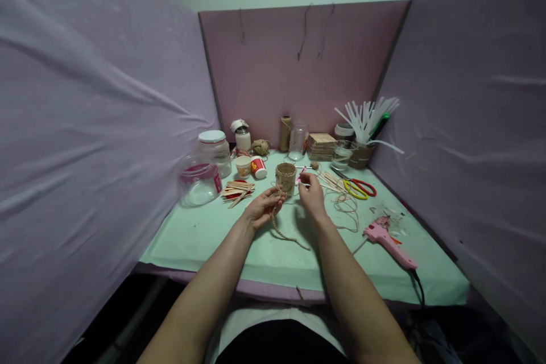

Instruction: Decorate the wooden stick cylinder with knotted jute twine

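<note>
Tan braid (281, 235) hangs from the left hand (261, 209) near a brown cup (286, 177)

Single head-worn view, looking forward and down, from just behind a green-clothed table (187, 233), left hand (261, 210) and right hand (314, 198) near mid-frame, pink back panel (273, 68) beyond.

A white-lidded jar (217, 152) is standing behind a pink-banded jar (200, 183), a red cup (258, 167) is sitting beside a pale cup (243, 168), and wooden squares (321, 149) are resting stacked farther right
</note>
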The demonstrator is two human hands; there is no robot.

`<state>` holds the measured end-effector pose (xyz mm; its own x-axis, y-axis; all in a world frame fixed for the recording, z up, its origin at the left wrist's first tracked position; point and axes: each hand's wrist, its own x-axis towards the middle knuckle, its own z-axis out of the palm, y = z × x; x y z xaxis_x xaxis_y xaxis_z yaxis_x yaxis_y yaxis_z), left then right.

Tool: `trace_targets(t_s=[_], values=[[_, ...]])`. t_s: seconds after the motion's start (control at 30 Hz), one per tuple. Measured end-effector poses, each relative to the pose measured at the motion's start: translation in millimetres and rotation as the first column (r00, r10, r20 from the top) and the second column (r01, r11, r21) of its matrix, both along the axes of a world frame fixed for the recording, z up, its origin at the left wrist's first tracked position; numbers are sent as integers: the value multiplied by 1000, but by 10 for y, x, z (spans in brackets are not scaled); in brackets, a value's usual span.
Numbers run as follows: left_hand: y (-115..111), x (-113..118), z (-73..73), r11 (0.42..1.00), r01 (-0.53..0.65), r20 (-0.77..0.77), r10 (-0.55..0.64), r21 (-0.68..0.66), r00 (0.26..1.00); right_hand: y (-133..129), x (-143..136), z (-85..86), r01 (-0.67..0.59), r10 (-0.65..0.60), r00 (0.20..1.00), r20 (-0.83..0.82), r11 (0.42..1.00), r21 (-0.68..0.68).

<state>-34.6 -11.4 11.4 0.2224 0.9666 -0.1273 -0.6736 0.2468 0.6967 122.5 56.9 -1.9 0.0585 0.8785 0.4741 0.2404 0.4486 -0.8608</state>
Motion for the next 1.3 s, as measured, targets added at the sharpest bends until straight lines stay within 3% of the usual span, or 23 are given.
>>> trace_targets(t_s=[0.17,0.33,0.7,1.0,1.3], values=[[-9,15,-12,1000,22,-65,-22,1,998,-185,-48,143,-380,364,918,-158,921,-87],[-22,29,-2,999,40,-103,-37,22,994,-245,-37,177,-505,486,862,-145,846,-172],[-18,80,-28,993,-5,-305,42,122,952,-329,67,236,-562,569,821,-43,794,-232],[-16,139,-58,990,-69,-450,118,125,885,-250,53,119,-520,538,843,12,819,-243],[-14,158,-87,992,-74,-500,116,103,858,-256,59,131,-471,496,868,41,846,-250]])
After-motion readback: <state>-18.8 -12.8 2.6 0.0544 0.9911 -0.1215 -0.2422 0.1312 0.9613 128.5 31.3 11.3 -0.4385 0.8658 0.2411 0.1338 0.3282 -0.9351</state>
